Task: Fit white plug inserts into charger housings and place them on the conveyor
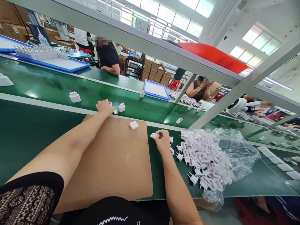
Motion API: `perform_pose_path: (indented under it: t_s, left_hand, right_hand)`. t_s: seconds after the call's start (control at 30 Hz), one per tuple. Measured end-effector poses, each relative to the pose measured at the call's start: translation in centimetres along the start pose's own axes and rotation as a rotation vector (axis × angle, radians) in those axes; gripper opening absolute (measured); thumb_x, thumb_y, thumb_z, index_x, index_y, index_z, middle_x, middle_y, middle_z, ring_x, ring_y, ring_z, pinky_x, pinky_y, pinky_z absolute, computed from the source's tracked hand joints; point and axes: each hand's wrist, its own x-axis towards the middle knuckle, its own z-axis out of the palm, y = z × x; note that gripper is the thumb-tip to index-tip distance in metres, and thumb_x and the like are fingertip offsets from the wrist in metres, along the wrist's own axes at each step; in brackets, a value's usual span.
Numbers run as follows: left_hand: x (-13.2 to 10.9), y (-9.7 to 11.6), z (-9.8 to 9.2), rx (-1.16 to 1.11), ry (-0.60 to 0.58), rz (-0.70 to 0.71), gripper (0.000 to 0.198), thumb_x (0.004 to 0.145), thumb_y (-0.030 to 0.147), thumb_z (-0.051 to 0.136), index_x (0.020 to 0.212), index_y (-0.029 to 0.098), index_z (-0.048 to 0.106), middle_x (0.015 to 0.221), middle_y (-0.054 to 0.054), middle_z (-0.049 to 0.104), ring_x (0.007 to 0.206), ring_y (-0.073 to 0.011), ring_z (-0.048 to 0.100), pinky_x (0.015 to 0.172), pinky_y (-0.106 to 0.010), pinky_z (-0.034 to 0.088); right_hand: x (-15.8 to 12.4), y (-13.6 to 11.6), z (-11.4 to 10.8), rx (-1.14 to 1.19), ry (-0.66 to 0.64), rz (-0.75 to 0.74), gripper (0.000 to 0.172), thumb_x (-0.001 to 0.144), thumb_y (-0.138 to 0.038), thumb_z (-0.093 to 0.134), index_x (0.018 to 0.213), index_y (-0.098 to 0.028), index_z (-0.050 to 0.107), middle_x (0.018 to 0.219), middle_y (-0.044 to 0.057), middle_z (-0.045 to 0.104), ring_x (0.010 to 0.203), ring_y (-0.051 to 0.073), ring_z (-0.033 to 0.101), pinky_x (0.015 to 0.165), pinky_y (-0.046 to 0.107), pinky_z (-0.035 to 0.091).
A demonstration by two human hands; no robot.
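Observation:
My left hand (104,107) reaches over the rail onto the green belt, its fingers closed round a white charger (110,103) that is mostly hidden. Just right of it, another white charger (122,107) stands with its pins up. My right hand (163,140) pinches a small white plug piece (154,135) beside the pile of white plug pieces (201,159), which lies on a clear plastic bag (241,150). Between my hands, a white charger block without visible pins (133,125) rests on the cardboard sheet (117,159).
More chargers stand on the green belt (93,89), one to the left (74,96). Blue-rimmed trays (77,65) lie beyond it. A metal frame post (220,103) slants down at right. White blocks (276,160) line the right side. Other people sit across the belt.

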Motion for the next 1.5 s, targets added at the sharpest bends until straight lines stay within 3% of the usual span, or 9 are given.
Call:
perform_pose_path:
  t_s: [0.17, 0.3, 0.4, 0.57, 0.73, 1.0, 1.17, 1.33, 1.5]
  left_hand:
    - [-1.2, -0.5, -2.9, -0.051, -0.029, 0.124, 0.041, 0.090, 0.030, 0.057, 0.126, 0.014, 0.065, 0.124, -0.014, 0.069, 0.119, -0.0343, 0.058, 0.106, -0.050, 0.036]
    - [-8.6, 2.8, -4.5, -0.293, -0.012, 0.506, 0.042, 0.092, 0.042, 0.056, 0.129, 0.025, 0.066, 0.124, -0.006, 0.071, 0.115, -0.0297, 0.063, 0.101, -0.042, 0.046]
    - [-15.3, 5.0, -5.1, -0.411, -0.243, 0.835, 0.038, 0.093, 0.042, 0.056, 0.126, 0.025, 0.067, 0.122, -0.005, 0.073, 0.111, -0.0273, 0.066, 0.098, -0.040, 0.047]
    - [-21.5, 5.7, -3.1, -0.410, -0.478, 0.938, 0.033, 0.099, 0.033, 0.049, 0.126, 0.023, 0.064, 0.114, -0.007, 0.074, 0.105, -0.0266, 0.067, 0.096, -0.045, 0.046]
    - [-22.0, 4.8, -0.6, -0.603, -0.507, 0.772, 0.049, 0.095, 0.041, 0.060, 0.139, 0.022, 0.054, 0.128, -0.010, 0.067, 0.113, -0.0272, 0.064, 0.100, -0.043, 0.049]
    - [-22.0, 4.7, -0.2, -0.845, -0.755, 0.430, 0.040, 0.082, 0.054, 0.074, 0.106, 0.022, 0.069, 0.097, -0.003, 0.072, 0.082, -0.0214, 0.066, 0.077, -0.035, 0.055]
    - [-21.9, 4.6, -0.3, -0.858, -0.766, 0.411, 0.039, 0.083, 0.051, 0.073, 0.109, 0.024, 0.069, 0.099, -0.002, 0.073, 0.083, -0.0203, 0.067, 0.078, -0.034, 0.056]
    - [-22.5, 4.3, -0.4, -0.606, -0.530, 0.709, 0.033, 0.097, 0.045, 0.058, 0.119, 0.021, 0.066, 0.104, -0.007, 0.072, 0.092, -0.0244, 0.065, 0.084, -0.039, 0.053]
    - [-23.4, 4.4, -0.4, -0.331, -0.373, 0.828, 0.038, 0.103, 0.042, 0.046, 0.124, 0.015, 0.063, 0.100, -0.014, 0.070, 0.093, -0.0301, 0.064, 0.085, -0.045, 0.051]
  right_hand:
    - [-0.6, -1.2, 0.3, 0.377, -0.046, 0.237, 0.047, 0.073, -0.052, 0.080, 0.106, -0.019, 0.070, 0.097, 0.006, 0.070, 0.078, 0.018, 0.065, 0.072, 0.031, 0.052]
    - [-1.3, -2.7, 0.0, 0.664, -0.159, 0.510, 0.049, 0.071, -0.062, 0.080, 0.092, -0.019, 0.071, 0.090, 0.006, 0.073, 0.073, 0.015, 0.068, 0.057, 0.023, 0.047]
    - [-1.4, -3.5, -0.3, 0.885, -0.256, 0.572, 0.049, 0.061, -0.054, 0.091, 0.091, -0.021, 0.069, 0.095, 0.003, 0.074, 0.087, 0.018, 0.074, 0.067, 0.023, 0.053]
    - [-1.8, -3.4, -0.1, 0.882, -0.294, 0.560, 0.047, 0.060, -0.048, 0.093, 0.093, -0.021, 0.072, 0.096, 0.002, 0.074, 0.092, 0.018, 0.073, 0.076, 0.025, 0.055]
    - [-2.7, -3.5, 1.0, 0.582, -0.266, 0.274, 0.038, 0.068, -0.043, 0.088, 0.096, -0.021, 0.076, 0.094, 0.003, 0.072, 0.084, 0.016, 0.066, 0.079, 0.029, 0.055]
    - [-4.7, -4.8, 1.5, -0.064, -0.381, -0.331, 0.022, 0.092, -0.024, 0.061, 0.110, -0.024, 0.073, 0.100, 0.006, 0.063, 0.101, 0.022, 0.059, 0.092, 0.035, 0.050]
    - [-4.8, -5.5, 1.7, -0.249, -0.420, -0.376, 0.016, 0.092, -0.018, 0.057, 0.100, -0.022, 0.071, 0.096, 0.006, 0.058, 0.096, 0.023, 0.054, 0.087, 0.035, 0.046]
    - [-4.5, -5.5, 1.9, -0.313, -0.372, -0.371, 0.011, 0.082, -0.012, 0.061, 0.077, -0.021, 0.065, 0.079, 0.002, 0.047, 0.080, 0.020, 0.049, 0.077, 0.033, 0.041]
    - [-4.9, -5.0, 2.7, -0.059, -0.356, -0.200, 0.009, 0.081, -0.019, 0.065, 0.086, -0.023, 0.071, 0.080, -0.001, 0.050, 0.075, 0.017, 0.052, 0.069, 0.029, 0.043]
